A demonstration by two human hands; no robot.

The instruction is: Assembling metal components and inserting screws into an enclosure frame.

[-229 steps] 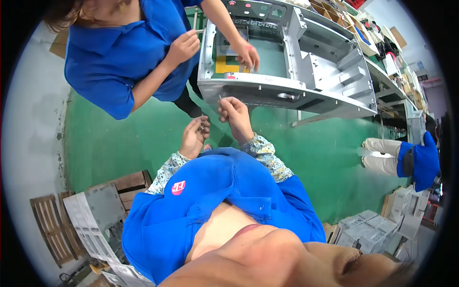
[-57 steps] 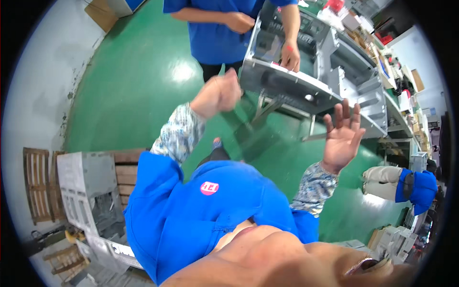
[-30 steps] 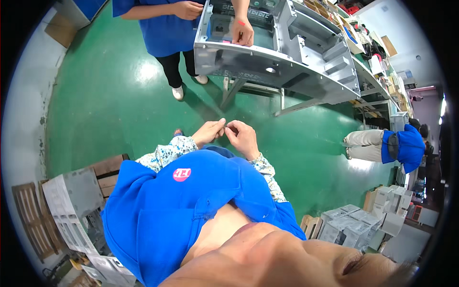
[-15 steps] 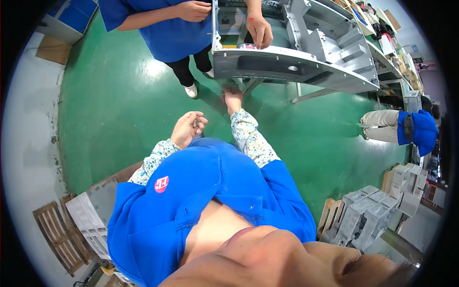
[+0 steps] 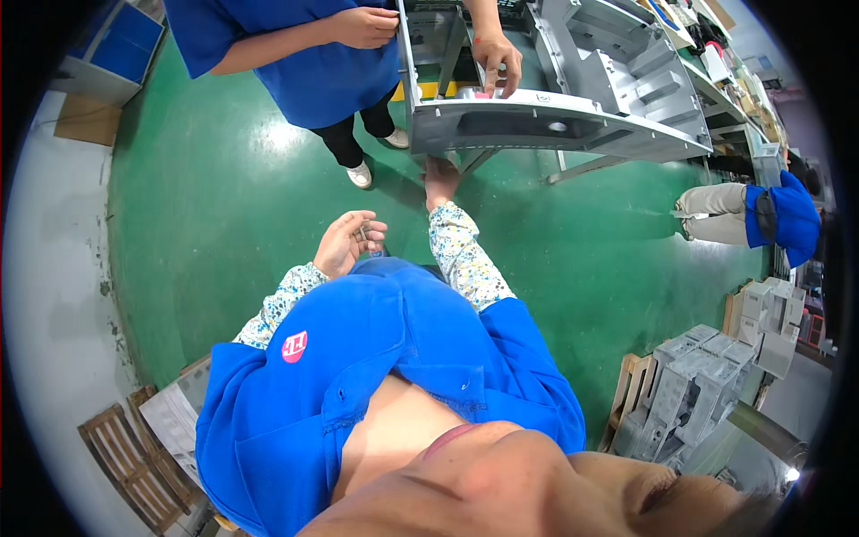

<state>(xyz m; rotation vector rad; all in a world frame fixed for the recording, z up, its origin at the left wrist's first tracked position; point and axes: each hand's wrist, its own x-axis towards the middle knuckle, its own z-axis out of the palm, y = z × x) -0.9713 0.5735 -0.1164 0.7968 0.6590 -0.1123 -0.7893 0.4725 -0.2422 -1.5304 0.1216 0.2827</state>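
Note:
My left hand [image 5: 344,243] is held in front of my body with its fingers curled. Something small seems to sit among those fingers, too small to make out. My right hand [image 5: 438,182] reaches forward to the lower edge of a large grey panel frame [image 5: 501,128]. Its fingertips are hidden at that edge. Across the frame, a co-worker's hand [image 5: 497,64] presses a finger near a small red-and-silver piece [image 5: 474,93] on the frame's rim. The co-worker's other hand [image 5: 367,29] rests by the frame's left side.
The co-worker in a blue shirt [image 5: 295,80] stands at the frame's left. Another person [image 5: 761,219] bends over at the far right. Grey metal castings [image 5: 693,385] are stacked at the right. Wooden pallets [image 5: 134,465] lie lower left, and a cardboard box [image 5: 87,119] stands upper left.
The view has shifted slightly. The co-worker's hand on the frame has changed its finger pose, with one finger pointing down. My hands keep nearly the same places.

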